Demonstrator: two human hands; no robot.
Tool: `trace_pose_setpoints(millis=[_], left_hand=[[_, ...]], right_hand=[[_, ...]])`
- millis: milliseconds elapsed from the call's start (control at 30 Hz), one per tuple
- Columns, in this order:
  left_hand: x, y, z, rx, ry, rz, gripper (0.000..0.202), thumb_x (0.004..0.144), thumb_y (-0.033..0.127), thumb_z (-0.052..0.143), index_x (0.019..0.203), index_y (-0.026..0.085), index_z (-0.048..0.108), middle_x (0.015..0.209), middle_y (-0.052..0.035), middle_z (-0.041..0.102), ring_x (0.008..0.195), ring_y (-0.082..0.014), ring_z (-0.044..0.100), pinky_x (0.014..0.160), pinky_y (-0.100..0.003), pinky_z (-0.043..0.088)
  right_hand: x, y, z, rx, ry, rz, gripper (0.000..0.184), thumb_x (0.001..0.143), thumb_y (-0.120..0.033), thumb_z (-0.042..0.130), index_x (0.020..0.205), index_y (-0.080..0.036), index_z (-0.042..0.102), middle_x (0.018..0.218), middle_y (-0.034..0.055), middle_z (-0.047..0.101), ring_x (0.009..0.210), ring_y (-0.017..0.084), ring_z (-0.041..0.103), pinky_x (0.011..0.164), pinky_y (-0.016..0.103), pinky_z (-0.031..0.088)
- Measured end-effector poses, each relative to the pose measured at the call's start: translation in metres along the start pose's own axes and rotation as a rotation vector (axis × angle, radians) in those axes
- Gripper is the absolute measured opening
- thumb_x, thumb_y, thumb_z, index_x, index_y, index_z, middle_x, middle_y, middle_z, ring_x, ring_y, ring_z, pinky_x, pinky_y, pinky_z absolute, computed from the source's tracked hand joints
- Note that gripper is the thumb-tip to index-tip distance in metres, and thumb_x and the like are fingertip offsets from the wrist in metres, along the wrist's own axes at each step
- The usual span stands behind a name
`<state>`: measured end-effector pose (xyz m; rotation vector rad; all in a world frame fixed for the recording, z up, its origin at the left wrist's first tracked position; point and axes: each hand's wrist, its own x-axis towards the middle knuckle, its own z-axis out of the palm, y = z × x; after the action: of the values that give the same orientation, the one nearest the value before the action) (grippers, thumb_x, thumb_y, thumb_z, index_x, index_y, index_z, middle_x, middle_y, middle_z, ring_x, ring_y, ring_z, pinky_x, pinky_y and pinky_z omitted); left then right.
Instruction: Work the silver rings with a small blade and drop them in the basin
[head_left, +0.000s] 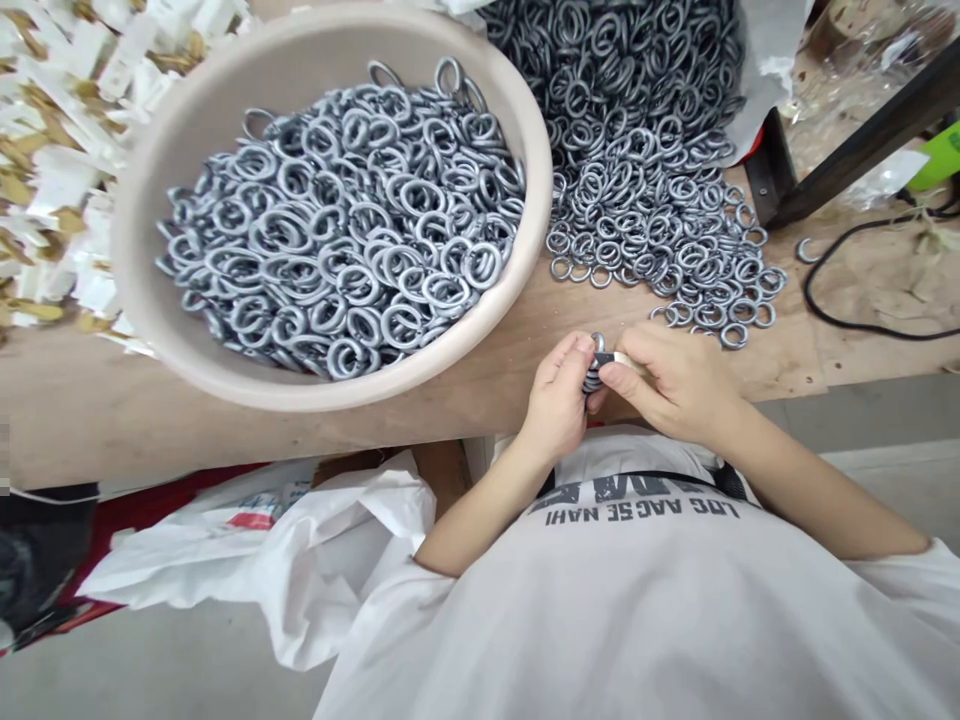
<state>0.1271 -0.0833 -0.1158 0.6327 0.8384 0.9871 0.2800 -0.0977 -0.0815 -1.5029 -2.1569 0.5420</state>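
Note:
Close to the table's front edge, my left hand (pixel 559 392) is closed around a small stack of grey rings (pixel 592 378). My right hand (pixel 671 378) grips a small tool with a pale handle (pixel 628 362) and a dark flat end, which touches the rings. The fingers hide most of both, so the tool's exact kind is unclear. Just beyond my hands lies a loose pile of grey rings (pixel 637 210) on the wooden table. To the left stands a large beige basin (pixel 529 215) heaped with more of the same rings.
White plastic pieces with tan parts (pixel 67 170) cover the table's far left. At the right are a dark metal bar (pixel 862 140), a black cable (pixel 847 315) and clear plastic wrapping (pixel 847 100). A white sack (pixel 300 560) hangs below the table edge.

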Motion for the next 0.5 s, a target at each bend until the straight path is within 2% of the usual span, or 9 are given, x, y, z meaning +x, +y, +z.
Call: trace_pose_setpoints(millis=[167,267,333,400,500], left_hand=[[-0.003,0.0,-0.002,-0.012,-0.048,-0.022,0.039,0.088,0.051,0.07,0.075,0.02,0.049,0.061,0.0061,0.044,0.045,-0.0046,0.034,0.041,-0.019,0.025],[-0.013,0.001,-0.004,0.058,-0.202,-0.035,0.042,0.09,0.055,0.066,0.075,0.019,0.051,0.063,0.0026,0.053,0.047,-0.0054,0.038,0.044,-0.02,0.028],[-0.019,0.003,-0.006,0.092,-0.29,-0.029,0.043,0.092,0.055,0.065,0.073,0.019,0.051,0.065,0.0005,0.057,0.048,-0.0059,0.04,0.046,-0.021,0.032],[-0.02,0.005,-0.009,0.081,-0.289,-0.006,0.041,0.092,0.052,0.065,0.073,0.019,0.05,0.065,0.0009,0.058,0.047,-0.0059,0.042,0.046,-0.02,0.033],[-0.015,0.008,-0.016,0.023,-0.232,0.022,0.037,0.092,0.047,0.065,0.074,0.019,0.05,0.066,0.0016,0.061,0.044,-0.0061,0.048,0.044,-0.02,0.033]], right_hand=[[0.001,0.002,0.002,0.062,-0.015,0.002,0.048,0.104,-0.055,0.042,0.072,-0.021,0.051,0.07,0.0008,0.055,0.065,0.015,0.046,0.061,0.031,0.025],[0.01,0.018,0.009,0.096,0.005,0.128,0.052,0.105,-0.056,0.037,0.069,-0.022,0.051,0.064,-0.0004,0.053,0.062,0.015,0.047,0.061,0.031,0.025],[0.021,0.031,0.012,-0.001,0.05,0.223,0.054,0.104,-0.06,0.038,0.068,-0.022,0.05,0.062,-0.0002,0.053,0.06,0.016,0.047,0.06,0.031,0.024],[0.035,0.04,0.015,-0.127,0.051,0.243,0.049,0.104,-0.059,0.039,0.079,-0.021,0.059,0.075,0.0032,0.064,0.068,0.019,0.055,0.062,0.031,0.026],[0.058,0.041,0.017,-0.327,0.038,0.244,0.039,0.101,-0.054,0.05,0.11,-0.02,0.067,0.107,0.0106,0.072,0.083,0.025,0.064,0.065,0.032,0.03]])
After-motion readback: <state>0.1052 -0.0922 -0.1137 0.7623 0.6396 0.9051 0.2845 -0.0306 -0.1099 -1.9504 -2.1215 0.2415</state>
